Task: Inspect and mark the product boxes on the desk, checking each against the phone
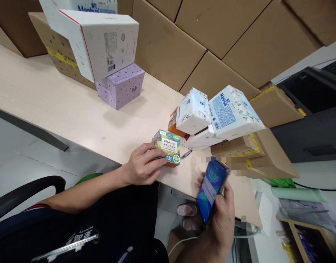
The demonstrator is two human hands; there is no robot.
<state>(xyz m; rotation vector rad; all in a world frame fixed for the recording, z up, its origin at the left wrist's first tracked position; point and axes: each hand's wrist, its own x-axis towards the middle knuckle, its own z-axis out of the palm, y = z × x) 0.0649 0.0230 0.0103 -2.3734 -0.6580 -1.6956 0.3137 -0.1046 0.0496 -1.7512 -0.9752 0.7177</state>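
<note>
My right hand [224,210] holds a smartphone [210,190] over the table's front edge. Its screen is lit and shows a clock. Fingers wrap behind the phone, with the thumb along its near side. My left hand [146,164] grips the lower left part of a small box [170,146] marked "Binking", its bent fingers lying over the printed front. That box rests on the table near the edge. Just right of it lies a grey cable plug [186,154]. Behind are an orange box [173,120] and white tissue packs [194,111] marked in blue.
On the left of the table [83,109], a white carton [110,44] sits above a purple box [121,86]. Large cardboard boxes [162,44] line the back. More brown cartons [269,153] stand at right. A black chair armrest [28,186] is at lower left.
</note>
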